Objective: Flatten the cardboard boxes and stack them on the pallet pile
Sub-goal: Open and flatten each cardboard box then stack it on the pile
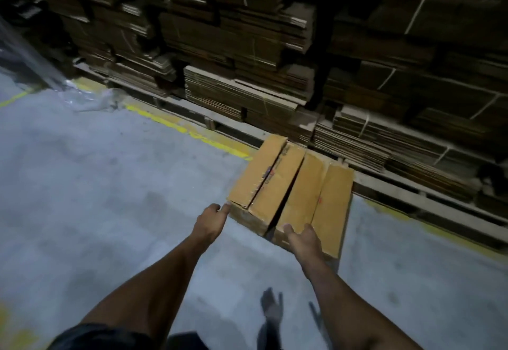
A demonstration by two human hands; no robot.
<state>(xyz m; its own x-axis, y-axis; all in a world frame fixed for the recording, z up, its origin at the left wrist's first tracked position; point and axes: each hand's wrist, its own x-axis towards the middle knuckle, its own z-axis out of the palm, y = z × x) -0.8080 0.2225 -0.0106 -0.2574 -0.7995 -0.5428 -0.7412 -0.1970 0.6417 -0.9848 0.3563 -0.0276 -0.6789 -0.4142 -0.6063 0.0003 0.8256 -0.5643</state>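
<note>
Item 1, far left: clear plastic sheeting (41, 75), crumpled where it meets the concrete floor (110, 185); a worn yellow line (189, 132) runs along the floor beside the pallet edge.

Item 2, left hand (210, 220): arm stretched forward, fingers (224, 209) loosely extended and close together, tips touching the near-left corner of the box. No grip evident.

Item 3, cardboard box (291, 185): still erect, standing on the floor just in front of the pallet pile, top flaps folded in with seams showing between them. Long axis runs away from the person, slanting up and to the left; the near end faces both hands.

Item 4, right hand (303, 239): laid on the near edge of the box top, right of the centre seam. Fingers appear to press flat on the flap; whether they curl over the edge cannot be told. This hand sits further onto the box, so it is judged the nearer.

Item 5, rear and right: pallet pile (275, 47) of flattened, string-tied cardboard, directly beyond the box.
</note>
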